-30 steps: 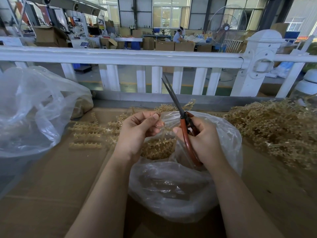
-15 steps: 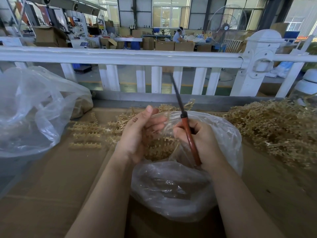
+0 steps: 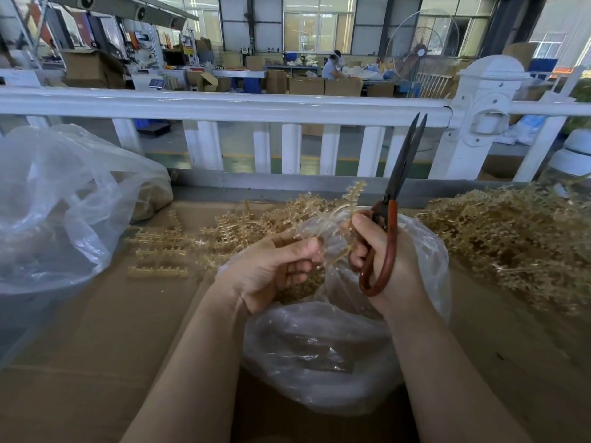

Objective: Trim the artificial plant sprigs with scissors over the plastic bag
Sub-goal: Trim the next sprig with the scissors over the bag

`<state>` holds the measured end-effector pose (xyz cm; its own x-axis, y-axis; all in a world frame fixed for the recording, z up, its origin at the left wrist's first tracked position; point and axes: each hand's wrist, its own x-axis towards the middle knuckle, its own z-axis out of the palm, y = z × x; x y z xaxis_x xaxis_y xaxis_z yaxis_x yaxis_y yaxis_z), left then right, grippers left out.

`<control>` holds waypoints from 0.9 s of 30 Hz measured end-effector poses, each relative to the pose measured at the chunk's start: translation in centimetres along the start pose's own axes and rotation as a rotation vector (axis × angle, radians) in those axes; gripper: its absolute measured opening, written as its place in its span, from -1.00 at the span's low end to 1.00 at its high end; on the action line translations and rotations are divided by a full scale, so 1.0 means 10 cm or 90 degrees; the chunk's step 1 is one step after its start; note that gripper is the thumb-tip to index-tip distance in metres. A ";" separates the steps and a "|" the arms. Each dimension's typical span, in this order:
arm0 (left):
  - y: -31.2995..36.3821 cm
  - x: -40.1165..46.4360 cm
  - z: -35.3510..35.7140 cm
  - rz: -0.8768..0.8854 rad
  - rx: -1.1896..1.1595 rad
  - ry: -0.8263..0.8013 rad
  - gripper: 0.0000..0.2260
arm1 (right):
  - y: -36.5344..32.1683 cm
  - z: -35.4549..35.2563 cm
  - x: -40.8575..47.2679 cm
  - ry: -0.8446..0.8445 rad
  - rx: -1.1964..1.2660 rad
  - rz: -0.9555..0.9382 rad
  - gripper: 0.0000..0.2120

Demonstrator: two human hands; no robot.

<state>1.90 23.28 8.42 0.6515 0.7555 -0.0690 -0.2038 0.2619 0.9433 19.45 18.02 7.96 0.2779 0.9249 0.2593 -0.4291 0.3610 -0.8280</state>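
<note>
Both hands were busy over the plastic bag [image 3: 335, 353]: my left hand [image 3: 271, 273] curled round a bunch of sprigs [image 3: 303, 282], my right hand [image 3: 383, 251] gripped the scissors [image 3: 388, 231], blades nearly together and pointing up at the railing [image 3: 224, 103]. One sprig [image 3: 353, 190] arched up between my hands. I judged the thin, springy stem could slip from the blades, or a cut piece could spring past the bag's mouth onto the cardboard [image 3: 96, 346]. The blades looked dark and dull, the handles a smooth reddish loop. The sprigs were tan, stiff and knobbly; the bag was clear, crinkled and soft. Loose sprigs [image 3: 166, 254] lay left, a tangled heap [image 3: 511, 238] right.
</note>
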 end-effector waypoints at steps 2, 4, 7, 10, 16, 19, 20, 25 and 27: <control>-0.01 0.01 0.02 -0.002 0.026 0.015 -0.46 | 0.01 0.02 0.00 0.001 -0.001 0.001 -0.95; -0.02 0.01 0.04 0.005 0.044 0.023 -0.61 | 0.01 0.03 -0.01 -0.009 -0.012 -0.005 -0.97; -0.03 0.01 0.08 0.022 0.052 0.026 -0.75 | 0.02 0.06 -0.02 -0.025 -0.051 -0.011 -0.99; -0.03 0.02 0.09 0.047 0.029 0.037 -0.76 | 0.01 0.08 -0.02 -0.019 -0.124 -0.001 -0.90; 0.00 0.03 0.12 0.081 -0.035 0.046 -0.80 | 0.03 0.04 -0.01 -0.024 -0.208 -0.013 -0.94; 0.01 0.02 0.11 0.073 -0.060 0.065 -0.91 | 0.03 0.03 -0.01 -0.006 -0.206 0.000 -0.89; 0.01 0.02 0.11 0.064 -0.070 0.070 -0.94 | 0.02 0.03 0.00 0.006 -0.209 0.003 -0.83; 0.02 0.00 0.10 0.026 -0.068 0.044 -0.86 | 0.02 0.02 0.00 0.029 -0.231 -0.004 -0.83; 0.03 -0.01 0.10 0.026 -0.066 0.044 -0.86 | 0.03 0.02 0.00 0.029 -0.246 -0.018 -0.90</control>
<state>2.49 22.70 8.97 0.5898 0.8055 -0.0576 -0.3060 0.2889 0.9071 19.16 18.12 7.82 0.3262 0.9061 0.2696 -0.0682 0.3070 -0.9493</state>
